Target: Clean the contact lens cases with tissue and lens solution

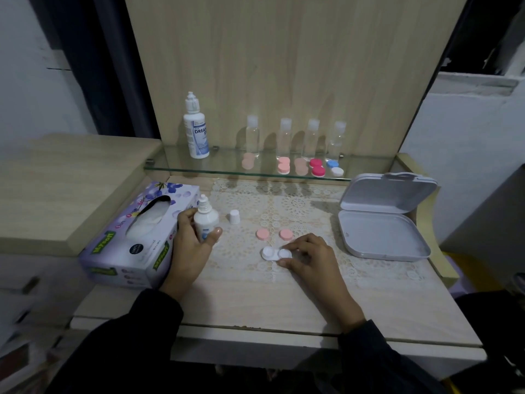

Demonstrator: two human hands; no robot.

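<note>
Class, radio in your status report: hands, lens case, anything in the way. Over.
Left hand grips uncapped solution bottle. Right hand pinches open white lens case. Bottle cap and pink lids stand clear.

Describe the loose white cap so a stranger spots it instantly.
Start at the purple tissue box on the left. Right of it the left hand grips a small bottle; the white cap stands right of that, on the lace mat. Unlike the flat pink lids nearby, it is tall and white.
</note>
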